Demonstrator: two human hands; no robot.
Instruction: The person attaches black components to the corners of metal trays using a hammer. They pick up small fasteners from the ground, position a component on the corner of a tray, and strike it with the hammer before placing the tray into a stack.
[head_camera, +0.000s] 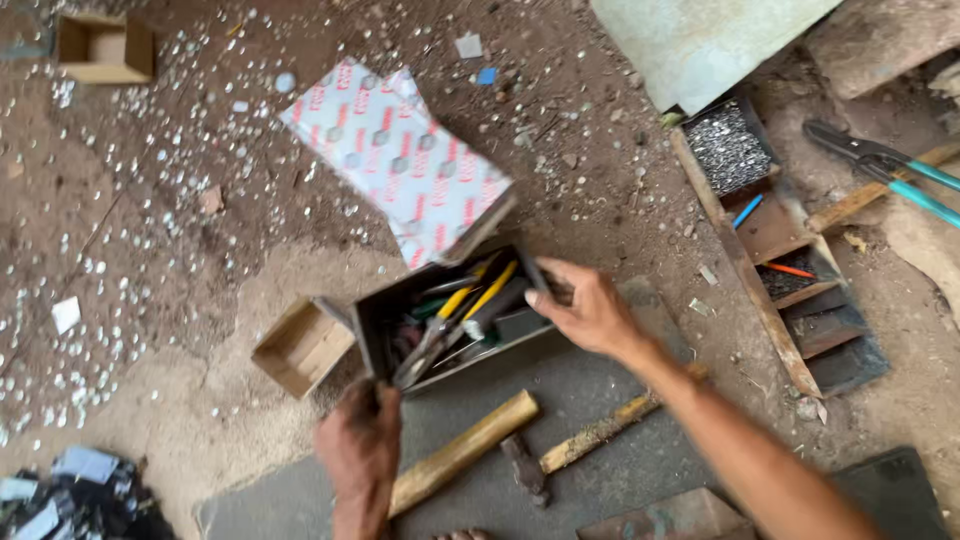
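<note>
A dark metal toolbox (372, 330) lies open on the ground, full of pliers and tools with yellow handles (478, 295). Its lid, covered in white patterned paper with red marks (400, 160), stands tilted back. My left hand (358, 440) grips the near left corner of the box. My right hand (585, 310) holds the right end of the box, thumb on its rim. Both hands are on the box, one at each end.
A small empty cardboard box (303, 345) sits left of the toolbox. Two wooden-handled hammers (465, 450) (600, 432) lie on a grey slab. A wooden compartment tray with nails (728, 148) and teal-handled cutters (890, 165) are at the right. Another cardboard box (103, 47) is at the top left.
</note>
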